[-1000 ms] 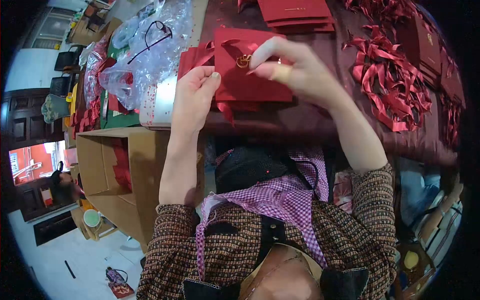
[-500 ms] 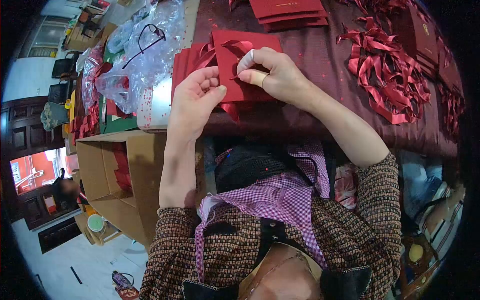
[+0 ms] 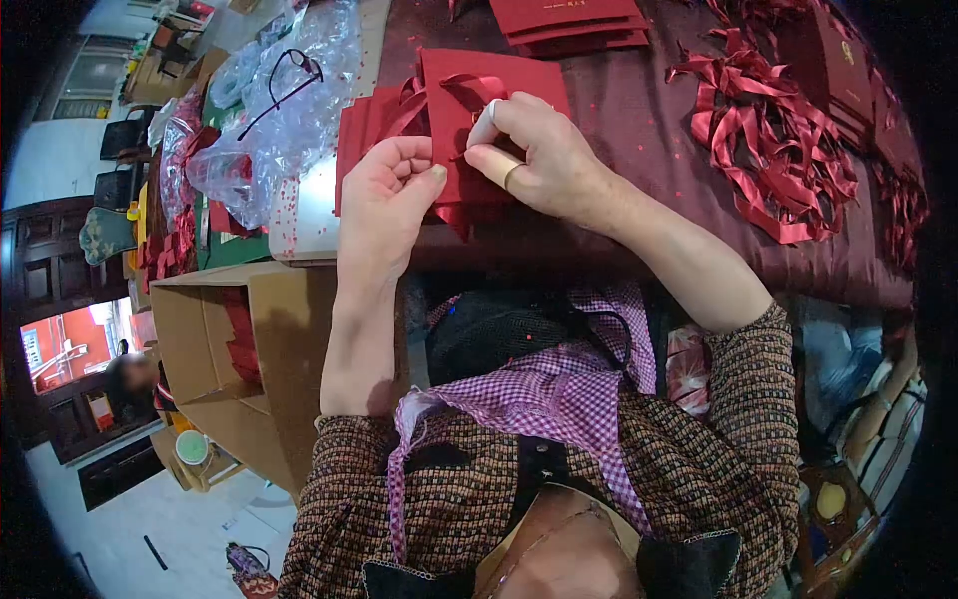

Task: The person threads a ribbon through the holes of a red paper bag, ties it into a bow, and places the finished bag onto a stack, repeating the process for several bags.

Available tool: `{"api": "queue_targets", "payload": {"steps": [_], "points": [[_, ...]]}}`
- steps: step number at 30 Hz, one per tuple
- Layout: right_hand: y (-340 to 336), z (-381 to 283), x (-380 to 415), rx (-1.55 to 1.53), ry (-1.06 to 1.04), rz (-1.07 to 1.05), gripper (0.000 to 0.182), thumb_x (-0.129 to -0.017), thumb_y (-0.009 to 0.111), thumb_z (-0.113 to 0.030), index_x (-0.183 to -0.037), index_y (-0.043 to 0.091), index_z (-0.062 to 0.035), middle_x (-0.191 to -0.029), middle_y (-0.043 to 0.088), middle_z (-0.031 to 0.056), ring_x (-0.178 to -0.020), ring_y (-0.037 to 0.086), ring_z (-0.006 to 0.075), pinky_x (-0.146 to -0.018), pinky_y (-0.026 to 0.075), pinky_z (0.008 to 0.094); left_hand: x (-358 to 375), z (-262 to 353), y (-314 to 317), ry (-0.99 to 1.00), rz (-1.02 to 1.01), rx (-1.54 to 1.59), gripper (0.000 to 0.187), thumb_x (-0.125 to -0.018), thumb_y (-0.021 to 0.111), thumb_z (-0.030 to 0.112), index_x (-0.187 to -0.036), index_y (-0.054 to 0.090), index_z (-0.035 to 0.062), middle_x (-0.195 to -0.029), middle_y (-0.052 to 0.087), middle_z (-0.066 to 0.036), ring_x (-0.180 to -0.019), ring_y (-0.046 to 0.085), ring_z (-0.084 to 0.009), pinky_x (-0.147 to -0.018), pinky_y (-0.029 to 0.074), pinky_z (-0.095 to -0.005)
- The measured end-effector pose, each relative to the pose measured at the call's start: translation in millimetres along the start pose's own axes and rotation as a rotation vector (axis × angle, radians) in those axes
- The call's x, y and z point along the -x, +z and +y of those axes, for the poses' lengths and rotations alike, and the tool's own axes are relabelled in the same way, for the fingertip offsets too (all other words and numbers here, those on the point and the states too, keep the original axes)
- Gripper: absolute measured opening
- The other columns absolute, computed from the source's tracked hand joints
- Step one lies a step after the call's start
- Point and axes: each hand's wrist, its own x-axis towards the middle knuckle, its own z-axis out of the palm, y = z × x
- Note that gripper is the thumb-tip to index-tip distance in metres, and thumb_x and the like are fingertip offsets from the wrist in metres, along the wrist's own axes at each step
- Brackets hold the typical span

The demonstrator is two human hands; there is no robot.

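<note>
A flat red paper gift bag (image 3: 544, 82) with a ribbon handle lies in front of me on the table, over other red pieces. At its left side is my left hand (image 3: 391, 195), closed, with fingers curled and thumb tip near the index finger; what it pinches is hidden. My right hand (image 3: 544, 160) is over the bag's middle, thumb and index finger pinched on the end of a red ribbon (image 3: 474, 88). White wrapping covers its index finger and a tan one its thumb. The two hands' fingertips are slightly apart.
More red bags (image 3: 574, 20) are stacked at the back. A heap of red ribbons (image 3: 768, 150) lies to the right. Clear plastic wrap (image 3: 329, 100) and eyeglasses (image 3: 284, 95) lie to the left. An open cardboard box (image 3: 284, 349) stands below the table's left front edge.
The right fingertips have shifted slightly left and down with the pinch kept. The left hand has barely moved. The whole view has shifted a little.
</note>
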Motion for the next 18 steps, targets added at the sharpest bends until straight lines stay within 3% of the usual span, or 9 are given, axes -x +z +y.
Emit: {"api": "queue_targets", "payload": {"steps": [4,7,9,13,16,18], "points": [[1,-2,1,-0.013,0.042,-0.002,0.011,-0.077,0.064,-0.011,-0.077,0.056,-0.0039,-0.074,0.060,0.0108,-0.076,0.056,0.0300,-0.072,0.043,0.0407,2,0,3,0.009,0.033,-0.040,0.022,-0.082,0.061,-0.004,-0.104,0.059,-0.0038,-0.089,0.062,-0.004,-0.078,0.057,-0.0072,-0.071,0.047,-0.0194],[1,-3,1,0.069,-0.038,-0.004,0.013,-0.075,0.068,-0.005,-0.077,0.055,-0.0038,-0.073,0.057,0.0085,-0.073,0.054,0.0273,-0.071,0.042,0.0364,5,2,10,0.023,0.065,-0.083,0.021,-0.082,0.062,-0.003,-0.103,0.059,-0.0035,-0.087,0.061,-0.003,-0.076,0.055,-0.0060,-0.069,0.046,-0.0190],[3,-3,2,0.182,-0.221,0.077,0.017,-0.071,0.068,-0.002,-0.074,0.052,-0.0043,-0.069,0.053,0.0090,-0.070,0.052,0.0276,-0.068,0.040,0.0365,7,1,14,0.027,0.079,-0.090,0.021,-0.082,0.062,-0.003,-0.103,0.060,-0.0035,-0.086,0.060,-0.002,-0.074,0.054,-0.0053,-0.068,0.045,-0.0187],[4,-5,2,0.349,-0.355,0.116,0.020,-0.068,0.068,-0.001,-0.072,0.050,-0.0049,-0.067,0.051,0.0089,-0.068,0.051,0.0275,-0.066,0.040,0.0365,9,0,19,0.115,0.104,-0.227,0.018,-0.081,0.062,-0.003,-0.099,0.060,-0.0044,-0.081,0.057,0.000,-0.069,0.048,-0.0040,-0.064,0.042,-0.0188],[1,-11,2,0.370,-0.332,0.089,0.016,-0.069,0.067,-0.001,-0.073,0.051,-0.0039,-0.068,0.053,0.0099,-0.069,0.052,0.0285,-0.065,0.041,0.0374,11,1,21,0.153,0.085,-0.292,0.017,-0.081,0.061,-0.003,-0.097,0.061,-0.0045,-0.079,0.059,0.000,-0.070,0.050,-0.0046,-0.063,0.043,-0.0200],[-4,-16,0,0.084,0.038,-0.050,0.006,-0.070,0.059,-0.005,-0.069,0.054,-0.0011,-0.067,0.059,0.0156,-0.070,0.058,0.0348,-0.064,0.044,0.0450,16,3,26,0.176,0.078,-0.331,0.017,-0.081,0.061,-0.002,-0.097,0.062,-0.0046,-0.078,0.060,-0.001,-0.069,0.052,-0.0049,-0.063,0.044,-0.0206]]}}
